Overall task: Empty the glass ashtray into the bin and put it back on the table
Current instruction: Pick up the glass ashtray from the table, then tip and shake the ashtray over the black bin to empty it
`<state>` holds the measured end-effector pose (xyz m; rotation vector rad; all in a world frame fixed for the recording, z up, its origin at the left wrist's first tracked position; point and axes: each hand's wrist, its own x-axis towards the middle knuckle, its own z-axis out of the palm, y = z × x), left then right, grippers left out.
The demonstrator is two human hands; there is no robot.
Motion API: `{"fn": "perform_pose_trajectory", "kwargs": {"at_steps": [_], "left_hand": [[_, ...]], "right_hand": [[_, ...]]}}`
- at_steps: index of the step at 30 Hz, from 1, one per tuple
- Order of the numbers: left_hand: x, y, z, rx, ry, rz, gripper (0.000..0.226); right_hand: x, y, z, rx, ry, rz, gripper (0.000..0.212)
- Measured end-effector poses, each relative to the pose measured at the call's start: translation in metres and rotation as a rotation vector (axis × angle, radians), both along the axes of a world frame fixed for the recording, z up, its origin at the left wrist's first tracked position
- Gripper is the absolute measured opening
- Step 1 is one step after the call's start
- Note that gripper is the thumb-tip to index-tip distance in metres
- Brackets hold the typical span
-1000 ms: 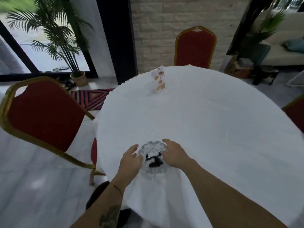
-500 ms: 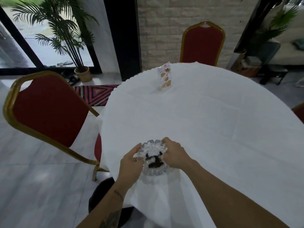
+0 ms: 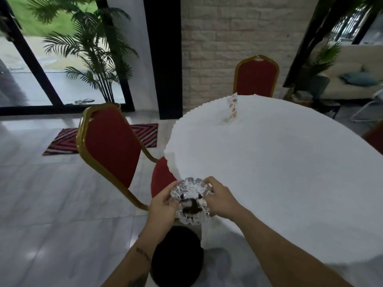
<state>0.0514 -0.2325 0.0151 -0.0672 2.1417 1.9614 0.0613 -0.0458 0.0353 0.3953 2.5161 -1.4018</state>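
Both hands, left hand (image 3: 163, 206) and right hand (image 3: 220, 200), are being pinched on the glass ashtray (image 3: 191, 200) past the table (image 3: 279, 172) edge above the bin (image 3: 176, 255); ash is being risked by tilting early.

The glass ashtray (image 3: 191, 200), resting on the table (image 3: 279, 166) a second ago, is now lifted off it and carried past the table's edge. Both hands, left hand (image 3: 163, 206) and right hand (image 3: 220, 198), have moved with it to above the black bin (image 3: 176, 255).

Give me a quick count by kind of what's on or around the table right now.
Red chairs: 3
Glass ashtray: 1, held in both hands over the table edge
Menu card: 1
Black bin: 1
Striped rug: 1
Total: 7
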Motion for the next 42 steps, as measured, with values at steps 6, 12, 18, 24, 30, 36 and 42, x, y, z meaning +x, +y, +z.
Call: {"fn": "perform_pose_trajectory", "kwargs": {"at_steps": [6,12,18,24,30,36,42], "left_hand": [[0.019,-0.074,-0.006,-0.012,-0.029,0.035,0.052],[0.03,-0.104,-0.017,-0.006,-0.068,0.029,0.052],[0.028,-0.115,-0.057,-0.148,-0.047,-0.05,0.047],[0.013,-0.112,-0.116,-0.232,-0.018,-0.116,0.056],[-0.008,-0.107,-0.221,-0.304,0.033,-0.111,0.058],[-0.032,-0.099,-0.338,-0.284,0.136,-0.133,0.074],[-0.053,-0.094,-0.439,-0.352,0.201,-0.138,0.061]], "right_hand": [[0.027,-0.076,0.001,-0.038,0.054,0.033,0.042],[0.042,-0.115,-0.016,-0.043,0.191,0.054,0.039],[0.046,-0.126,-0.078,0.004,0.163,0.029,0.055],[0.037,-0.122,-0.139,-0.01,0.141,0.023,0.061],[0.015,-0.113,-0.234,-0.08,0.132,0.047,0.054],[-0.006,-0.1,-0.343,-0.129,0.118,0.065,0.061],[-0.018,-0.091,-0.449,-0.089,0.126,0.002,0.07]]}}
